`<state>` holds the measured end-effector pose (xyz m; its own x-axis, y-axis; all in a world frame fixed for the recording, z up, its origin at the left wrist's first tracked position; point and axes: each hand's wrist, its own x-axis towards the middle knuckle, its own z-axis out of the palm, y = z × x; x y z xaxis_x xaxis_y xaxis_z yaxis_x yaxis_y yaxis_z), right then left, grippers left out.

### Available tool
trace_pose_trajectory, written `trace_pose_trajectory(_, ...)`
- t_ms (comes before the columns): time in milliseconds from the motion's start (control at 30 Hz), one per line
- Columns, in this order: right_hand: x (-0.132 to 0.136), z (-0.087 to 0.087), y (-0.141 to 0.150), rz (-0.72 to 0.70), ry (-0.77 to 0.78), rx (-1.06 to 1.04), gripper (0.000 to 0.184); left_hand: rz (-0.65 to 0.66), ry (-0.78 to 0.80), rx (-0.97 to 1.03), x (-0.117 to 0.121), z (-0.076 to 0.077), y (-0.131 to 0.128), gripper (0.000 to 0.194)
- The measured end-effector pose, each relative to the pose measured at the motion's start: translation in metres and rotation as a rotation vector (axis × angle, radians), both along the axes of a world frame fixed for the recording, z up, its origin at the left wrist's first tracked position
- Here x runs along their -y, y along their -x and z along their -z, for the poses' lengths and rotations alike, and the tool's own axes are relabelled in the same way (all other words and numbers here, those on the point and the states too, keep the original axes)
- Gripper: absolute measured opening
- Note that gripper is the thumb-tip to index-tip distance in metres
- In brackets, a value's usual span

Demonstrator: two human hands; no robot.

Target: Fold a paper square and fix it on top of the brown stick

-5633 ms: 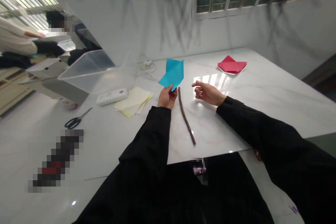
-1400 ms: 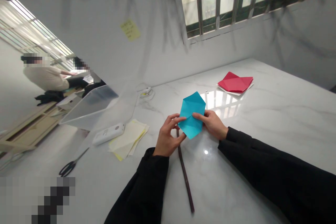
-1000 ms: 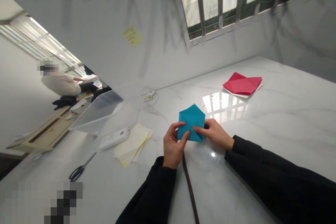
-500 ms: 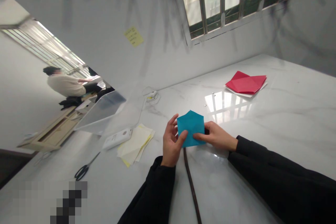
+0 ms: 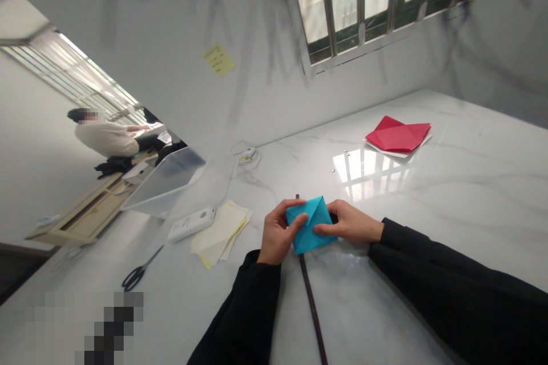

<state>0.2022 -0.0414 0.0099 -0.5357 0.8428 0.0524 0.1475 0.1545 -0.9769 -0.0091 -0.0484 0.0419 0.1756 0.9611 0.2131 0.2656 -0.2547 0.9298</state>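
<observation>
A folded sheet of blue paper (image 5: 314, 239) is held between both hands, just above the marble-patterned table. My left hand (image 5: 276, 231) grips its left side, thumb on the front face and the index finger over the top edge. At the paper's right side, my right hand (image 5: 353, 221) pinches it with the thumb in front; its other fingers are partly hidden. One flap lies folded across the front, its slanting edge running down from the upper corner. Below the paper a thin dark brown stick or cord (image 5: 313, 308) stretches toward me, its far end showing above the left hand.
Red folded paper (image 5: 398, 136) lies over white sheets at the back right. Left of my hands are pale yellow sheets (image 5: 220, 234), a white device (image 5: 192, 224) and black scissors (image 5: 136, 276). A clear plastic bin (image 5: 166, 182) stands farther left; a person (image 5: 105, 137) sits beyond.
The blue paper has tilted and come slightly lower. Its top flap is now folded down over the front, and my left index finger has moved onto the top edge.
</observation>
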Motion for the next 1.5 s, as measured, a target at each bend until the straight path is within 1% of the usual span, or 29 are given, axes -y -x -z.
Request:
trace_pose_trajectory(67, 0.000, 0.001, 0.000, 0.001, -0.003, -0.002, 0.033, -0.042, 0.090, 0.046, 0.000, 0.004, -0.003, 0.059)
trace_pose_trajectory(167, -0.001, 0.000, 0.001, -0.002, -0.007, 0.001, 0.033, -0.056, 0.179, 0.136, 0.001, 0.004, -0.006, 0.092)
trace_pose_trajectory(267, -0.002, 0.000, 0.001, 0.011, -0.005, -0.008, 0.035, -0.057, 0.249, 0.210, 0.005, 0.000, -0.010, 0.110)
trace_pose_trajectory(333, -0.002, 0.001, 0.002, 0.031, 0.004, -0.021, 0.036, -0.060, 0.283, 0.233, 0.007, -0.002, -0.013, 0.113)
trace_pose_trajectory(400, -0.002, 0.002, 0.003, 0.053, 0.018, -0.047, 0.036, -0.054, 0.299, 0.230, 0.008, -0.001, -0.015, 0.109)
trace_pose_trajectory(467, -0.002, 0.003, 0.004, 0.058, 0.047, -0.093, 0.037, -0.060, 0.283, 0.201, 0.007, 0.000, -0.015, 0.100)
trace_pose_trajectory(533, -0.002, 0.004, 0.005, 0.037, 0.093, -0.182, 0.041, -0.081, 0.243, 0.161, 0.007, 0.001, -0.014, 0.091)
trace_pose_trajectory(600, -0.003, 0.003, 0.004, 0.034, 0.127, -0.281, 0.047, -0.089, 0.210, 0.117, 0.006, 0.001, -0.012, 0.088)
trace_pose_trajectory(700, -0.005, 0.002, 0.002, 0.132, 0.117, -0.350, 0.050, -0.040, 0.203, 0.037, 0.007, -0.001, -0.009, 0.087)
trace_pose_trajectory(833, -0.008, 0.004, 0.000, 0.220, 0.075, -0.323, 0.045, 0.058, 0.184, -0.048, 0.008, -0.003, -0.008, 0.077)
trace_pose_trajectory(933, -0.010, 0.006, 0.001, 0.298, 0.096, -0.346, 0.045, 0.105, 0.226, -0.024, 0.005, -0.002, -0.006, 0.083)
trace_pose_trajectory(967, -0.010, 0.007, 0.002, 0.329, 0.117, -0.368, 0.046, 0.100, 0.247, -0.008, 0.004, -0.002, -0.005, 0.086)
trace_pose_trajectory(1033, -0.011, 0.007, 0.003, 0.358, 0.172, -0.418, 0.048, 0.045, 0.262, 0.045, 0.001, -0.001, -0.003, 0.089)
trace_pose_trajectory(1067, -0.011, 0.007, 0.003, 0.344, 0.196, -0.438, 0.048, 0.005, 0.258, 0.085, 0.000, -0.001, -0.003, 0.088)
trace_pose_trajectory(1133, -0.011, 0.007, 0.004, 0.263, 0.215, -0.455, 0.050, -0.069, 0.252, 0.188, -0.002, 0.001, -0.003, 0.086)
trace_pose_trajectory(1233, -0.009, 0.006, 0.004, 0.154, 0.165, -0.390, 0.049, -0.137, 0.272, 0.302, -0.004, 0.005, -0.006, 0.084)
trace_pose_trajectory(1300, -0.008, 0.007, 0.004, 0.154, 0.122, -0.326, 0.048, -0.139, 0.274, 0.311, -0.004, 0.007, -0.008, 0.077)
trace_pose_trajectory(1400, -0.007, 0.009, 0.003, 0.191, 0.079, -0.266, 0.049, -0.109, 0.255, 0.279, -0.003, 0.008, -0.010, 0.060)
trace_pose_trajectory(1500, -0.008, 0.011, 0.002, 0.215, 0.051, -0.244, 0.049, -0.111, 0.243, 0.256, -0.002, 0.008, -0.011, 0.053)
